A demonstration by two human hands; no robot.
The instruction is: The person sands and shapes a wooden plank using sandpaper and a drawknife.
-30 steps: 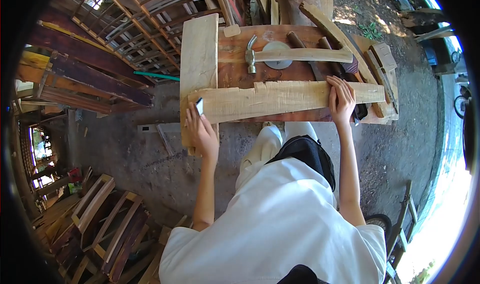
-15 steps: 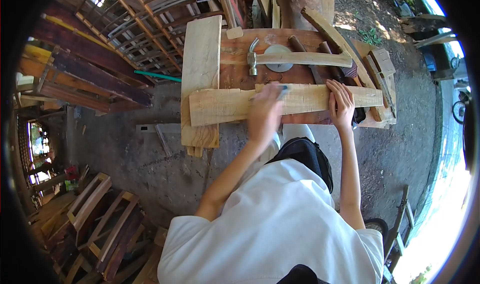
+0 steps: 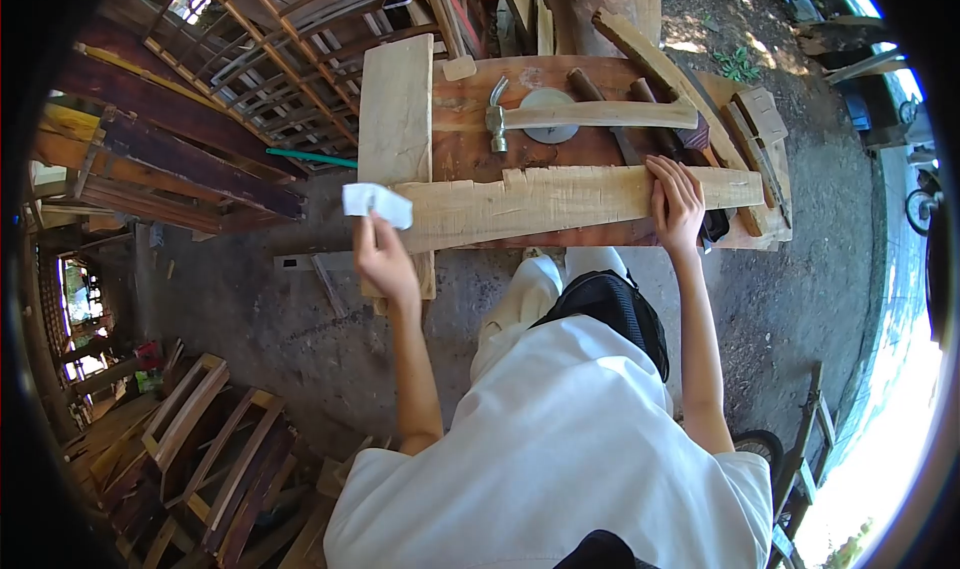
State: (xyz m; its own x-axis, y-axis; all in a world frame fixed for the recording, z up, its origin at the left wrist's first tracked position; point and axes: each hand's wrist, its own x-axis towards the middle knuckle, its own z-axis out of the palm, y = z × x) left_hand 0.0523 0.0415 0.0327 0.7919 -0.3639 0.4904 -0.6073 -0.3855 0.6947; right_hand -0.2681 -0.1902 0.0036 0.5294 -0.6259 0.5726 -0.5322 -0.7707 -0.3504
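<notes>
My left hand pinches a folded piece of sandpaper, white on the side that shows, over the left end of a long wooden plank. The plank is pale, lies crosswise and has a rough, chipped far edge. Toward its right end my right hand presses down, fingers stretched across the face to the far edge. Beyond the plank lies a claw hammer with a wooden handle, across a round grey disc.
Under the plank are a reddish wooden tabletop and a wide pale board. Dark-handled tools and a curved wooden piece lie at the right. Wooden frames are stacked at lower left, and a lattice stands at upper left.
My left hand has swept left along the plank from its middle to the left end and lifted, showing the white sandpaper. My right hand stays at the same spot on the plank.
</notes>
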